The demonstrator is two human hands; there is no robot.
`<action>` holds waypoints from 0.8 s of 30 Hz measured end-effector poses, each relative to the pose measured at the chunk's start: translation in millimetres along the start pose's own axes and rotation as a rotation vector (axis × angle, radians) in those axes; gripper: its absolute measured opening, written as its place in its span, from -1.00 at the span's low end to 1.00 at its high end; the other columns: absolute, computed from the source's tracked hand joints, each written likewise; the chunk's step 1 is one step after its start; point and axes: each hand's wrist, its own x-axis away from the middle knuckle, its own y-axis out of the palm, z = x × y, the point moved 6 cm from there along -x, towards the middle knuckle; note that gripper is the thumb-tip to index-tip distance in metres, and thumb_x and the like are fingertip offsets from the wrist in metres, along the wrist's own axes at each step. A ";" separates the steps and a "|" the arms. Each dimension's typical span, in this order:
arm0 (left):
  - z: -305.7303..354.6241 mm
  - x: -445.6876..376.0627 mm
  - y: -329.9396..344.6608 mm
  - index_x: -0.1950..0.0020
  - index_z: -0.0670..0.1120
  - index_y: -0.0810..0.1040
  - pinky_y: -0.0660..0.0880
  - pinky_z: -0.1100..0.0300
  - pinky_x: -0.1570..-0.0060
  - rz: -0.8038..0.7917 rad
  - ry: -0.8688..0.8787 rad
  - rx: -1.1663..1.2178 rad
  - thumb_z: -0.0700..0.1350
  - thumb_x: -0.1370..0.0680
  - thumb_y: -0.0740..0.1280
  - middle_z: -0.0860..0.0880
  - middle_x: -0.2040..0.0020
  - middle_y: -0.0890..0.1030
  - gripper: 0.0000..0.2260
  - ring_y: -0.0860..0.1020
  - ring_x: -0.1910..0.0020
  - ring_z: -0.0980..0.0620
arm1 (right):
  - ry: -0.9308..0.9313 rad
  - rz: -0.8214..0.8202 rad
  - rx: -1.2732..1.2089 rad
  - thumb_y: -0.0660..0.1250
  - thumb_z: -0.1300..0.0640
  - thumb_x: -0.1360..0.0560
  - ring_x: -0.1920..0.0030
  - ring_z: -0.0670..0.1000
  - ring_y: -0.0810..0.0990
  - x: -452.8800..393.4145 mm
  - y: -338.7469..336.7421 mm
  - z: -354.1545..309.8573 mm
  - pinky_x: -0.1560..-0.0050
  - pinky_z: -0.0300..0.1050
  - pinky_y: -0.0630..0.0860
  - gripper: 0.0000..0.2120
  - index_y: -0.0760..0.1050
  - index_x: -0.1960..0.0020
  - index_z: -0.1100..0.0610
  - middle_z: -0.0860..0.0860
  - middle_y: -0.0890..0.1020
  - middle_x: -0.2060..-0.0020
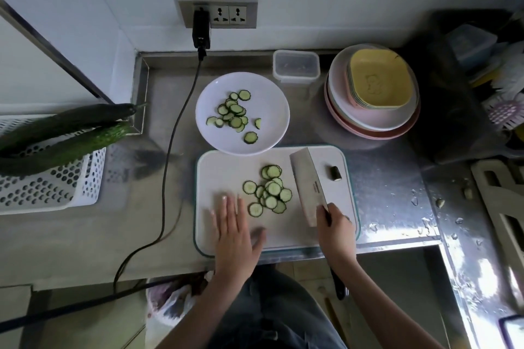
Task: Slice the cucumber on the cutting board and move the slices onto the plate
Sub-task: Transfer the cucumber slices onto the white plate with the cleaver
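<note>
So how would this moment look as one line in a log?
left hand flat on cutting board | right hand grips cleaver | slices on board | plate part-filled

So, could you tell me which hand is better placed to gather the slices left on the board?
The left hand: open, beside the slices. The right hand grips the cleaver.

The left hand (234,231) is laid flat, palm down, with its fingers straight and close together and the thumb spread out to the right. The right hand (334,228) is curled tight in a grip (knuckles turned up), and both bare forearms are stretched forward from below.
</note>
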 end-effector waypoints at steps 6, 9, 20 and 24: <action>-4.2 1.9 8.4 -0.48 -0.24 0.15 0.01 -0.12 -0.43 0.051 0.075 0.050 -0.10 -0.61 0.07 -0.25 -0.47 0.21 -0.54 0.16 -0.47 -0.20 | 0.004 -0.024 -0.022 0.15 0.01 -0.60 0.29 0.11 0.57 16.8 24.0 -3.0 0.28 -0.01 0.55 -0.74 0.42 0.17 0.14 0.09 0.60 0.26; 0.0 0.2 7.1 -0.49 -0.21 0.11 -0.05 -0.02 -0.46 0.072 0.140 0.138 -0.41 -0.40 0.31 -0.27 -0.45 0.24 -0.30 0.11 -0.47 -0.17 | 0.014 -0.019 -0.070 0.15 0.03 -0.61 0.29 0.09 0.56 20.9 30.3 -10.0 0.29 -0.05 0.54 -0.73 0.41 0.18 0.17 0.07 0.60 0.21; -22.6 -12.0 -24.2 -0.40 -0.16 0.29 0.49 0.11 -0.10 0.236 0.084 0.343 -0.55 -0.35 0.33 -0.25 -0.33 0.45 -0.32 0.55 -0.18 -0.15 | 0.035 -0.084 -0.133 0.14 0.04 -0.61 0.35 0.00 0.50 29.3 38.3 -10.5 0.39 -0.15 0.42 -0.70 0.37 0.24 0.16 0.06 0.60 0.21; -10.2 -19.8 -23.7 -0.39 -0.22 0.36 0.28 0.31 -0.27 0.333 -0.122 0.586 -0.53 -0.44 0.25 -0.22 -0.33 0.45 -0.46 0.50 -0.23 -0.13 | 0.034 -0.107 -0.130 0.15 0.04 -0.61 0.36 -0.01 0.50 35.8 43.0 -13.4 0.41 -0.18 0.39 -0.70 0.35 0.27 0.11 0.00 0.55 0.29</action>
